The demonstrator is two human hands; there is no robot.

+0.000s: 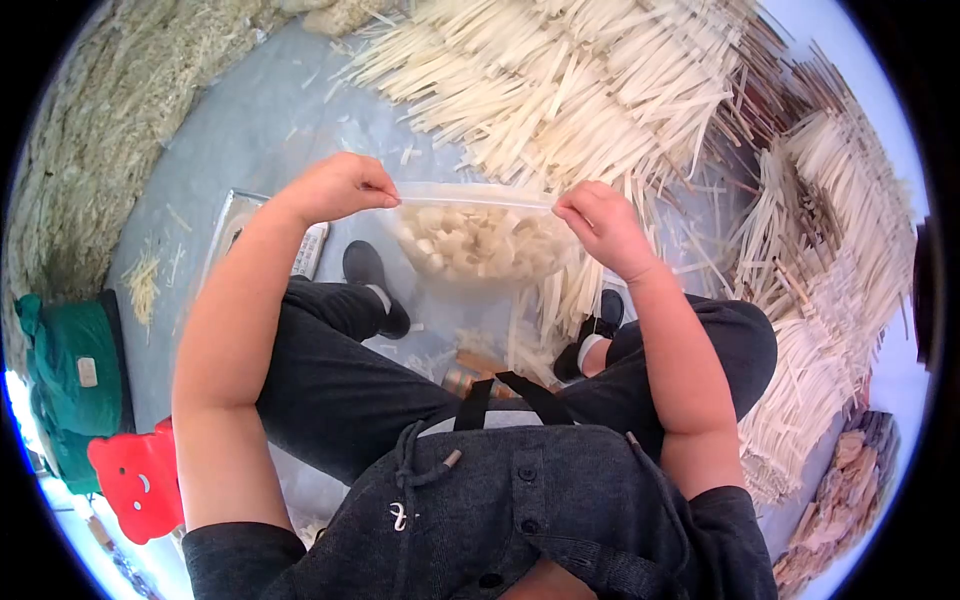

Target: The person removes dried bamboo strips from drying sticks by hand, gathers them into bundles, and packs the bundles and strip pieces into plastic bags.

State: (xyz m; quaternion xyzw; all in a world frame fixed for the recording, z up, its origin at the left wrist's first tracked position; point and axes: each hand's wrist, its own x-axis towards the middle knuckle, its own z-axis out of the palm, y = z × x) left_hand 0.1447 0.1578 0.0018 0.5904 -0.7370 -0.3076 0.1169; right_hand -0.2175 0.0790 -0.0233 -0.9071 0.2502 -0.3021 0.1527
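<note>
A clear plastic zip bag (480, 240) hangs between my two hands, with pale, curled slices in its lower part. My left hand (345, 188) pinches the top left corner of the bag between thumb and fingers. At the opposite corner, my right hand (603, 228) pinches the bag's top edge. The bag's mouth is stretched straight between them, and whether its seal is closed I cannot tell. Behind my left forearm, partly hidden, lies a silver-rimmed device with a keypad (310, 250), which looks like a weighing scale.
Long pale strips (560, 90) lie in a large heap ahead and continue down the right side. Brownish dried material (130, 110) is piled at the left. A green bag (80, 370) and a red bear-shaped piece (135, 485) stand at the lower left. Scraps litter the grey floor (270, 110).
</note>
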